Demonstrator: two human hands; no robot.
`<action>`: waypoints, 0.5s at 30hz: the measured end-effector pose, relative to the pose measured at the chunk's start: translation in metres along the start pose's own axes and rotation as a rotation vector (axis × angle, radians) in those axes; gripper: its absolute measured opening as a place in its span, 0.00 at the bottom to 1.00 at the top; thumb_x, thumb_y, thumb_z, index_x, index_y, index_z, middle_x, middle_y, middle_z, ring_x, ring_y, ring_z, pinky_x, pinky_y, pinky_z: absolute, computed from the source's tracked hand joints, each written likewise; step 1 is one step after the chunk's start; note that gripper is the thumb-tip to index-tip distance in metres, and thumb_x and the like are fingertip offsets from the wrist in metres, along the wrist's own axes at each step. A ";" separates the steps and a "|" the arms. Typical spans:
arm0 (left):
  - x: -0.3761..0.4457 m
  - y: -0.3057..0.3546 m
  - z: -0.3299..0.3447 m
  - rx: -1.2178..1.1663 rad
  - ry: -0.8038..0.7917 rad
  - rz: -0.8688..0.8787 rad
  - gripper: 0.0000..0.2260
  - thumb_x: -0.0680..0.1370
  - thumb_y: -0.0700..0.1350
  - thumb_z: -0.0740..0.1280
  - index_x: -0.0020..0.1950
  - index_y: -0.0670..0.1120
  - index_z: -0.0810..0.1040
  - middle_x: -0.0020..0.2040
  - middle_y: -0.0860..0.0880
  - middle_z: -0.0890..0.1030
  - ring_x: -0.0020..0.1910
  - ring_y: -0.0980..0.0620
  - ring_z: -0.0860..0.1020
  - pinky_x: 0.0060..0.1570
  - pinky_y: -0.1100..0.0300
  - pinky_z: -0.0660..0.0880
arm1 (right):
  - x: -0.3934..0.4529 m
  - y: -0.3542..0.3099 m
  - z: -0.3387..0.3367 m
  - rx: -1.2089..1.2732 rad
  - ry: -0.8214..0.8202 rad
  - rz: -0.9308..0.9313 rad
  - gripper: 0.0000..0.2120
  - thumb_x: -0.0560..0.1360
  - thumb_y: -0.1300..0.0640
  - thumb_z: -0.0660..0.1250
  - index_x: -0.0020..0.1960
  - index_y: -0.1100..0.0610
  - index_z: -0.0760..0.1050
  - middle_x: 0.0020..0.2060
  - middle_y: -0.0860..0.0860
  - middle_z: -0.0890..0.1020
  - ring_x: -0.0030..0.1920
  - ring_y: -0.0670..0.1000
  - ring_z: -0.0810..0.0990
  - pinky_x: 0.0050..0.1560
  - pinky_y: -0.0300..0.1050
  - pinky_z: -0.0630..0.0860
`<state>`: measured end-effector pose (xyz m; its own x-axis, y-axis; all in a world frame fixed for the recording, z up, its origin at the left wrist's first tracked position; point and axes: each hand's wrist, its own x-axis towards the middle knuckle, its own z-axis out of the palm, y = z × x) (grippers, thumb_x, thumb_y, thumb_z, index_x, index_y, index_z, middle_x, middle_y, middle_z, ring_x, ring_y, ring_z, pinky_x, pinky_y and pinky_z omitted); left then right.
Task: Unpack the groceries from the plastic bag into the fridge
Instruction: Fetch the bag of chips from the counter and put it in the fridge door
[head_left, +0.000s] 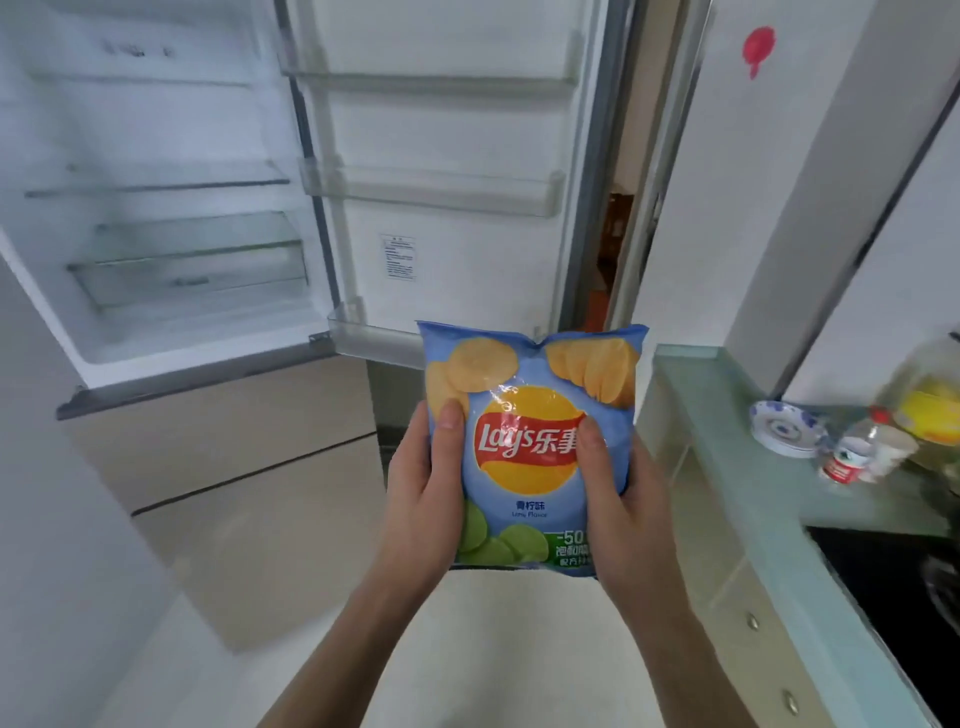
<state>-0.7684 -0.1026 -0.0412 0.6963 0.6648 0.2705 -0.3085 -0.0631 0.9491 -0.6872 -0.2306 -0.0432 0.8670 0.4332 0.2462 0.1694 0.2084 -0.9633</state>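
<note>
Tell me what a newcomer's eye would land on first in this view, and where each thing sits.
The blue Lay's chip bag dominates the centre, held upright by the left hand and right hand, thumbs pressed on its front. Behind it at upper left stands the open fridge, its glass shelves bare, the door's bins swung out beside it. At right, a small bottle stands on the pale green counter.

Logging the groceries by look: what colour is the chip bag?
Light blue chip bag, with a red-and-yellow logo, yellow chips above and green ones below; head view.
</note>
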 end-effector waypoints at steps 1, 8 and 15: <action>0.012 -0.003 -0.008 0.012 0.010 0.002 0.24 0.79 0.59 0.58 0.59 0.42 0.80 0.49 0.48 0.88 0.48 0.53 0.87 0.44 0.65 0.81 | 0.011 0.007 0.010 0.014 -0.016 0.011 0.20 0.76 0.45 0.64 0.65 0.49 0.78 0.54 0.44 0.87 0.54 0.46 0.87 0.46 0.38 0.83; 0.107 -0.023 -0.052 0.060 0.032 -0.050 0.20 0.82 0.57 0.56 0.61 0.46 0.81 0.52 0.47 0.88 0.52 0.48 0.87 0.48 0.59 0.83 | 0.098 0.044 0.074 0.072 -0.093 0.089 0.20 0.76 0.42 0.64 0.65 0.46 0.77 0.55 0.45 0.87 0.55 0.49 0.87 0.51 0.48 0.85; 0.202 -0.042 -0.098 0.069 0.082 -0.143 0.24 0.79 0.60 0.59 0.62 0.43 0.81 0.51 0.44 0.88 0.50 0.46 0.87 0.45 0.59 0.83 | 0.179 0.080 0.141 0.132 -0.140 0.152 0.19 0.73 0.41 0.66 0.62 0.42 0.77 0.54 0.42 0.87 0.53 0.47 0.87 0.48 0.43 0.85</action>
<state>-0.6782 0.1075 -0.0421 0.6740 0.7289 0.1204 -0.1630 -0.0123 0.9866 -0.5843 -0.0128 -0.0610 0.8027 0.5840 0.1209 -0.0290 0.2407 -0.9702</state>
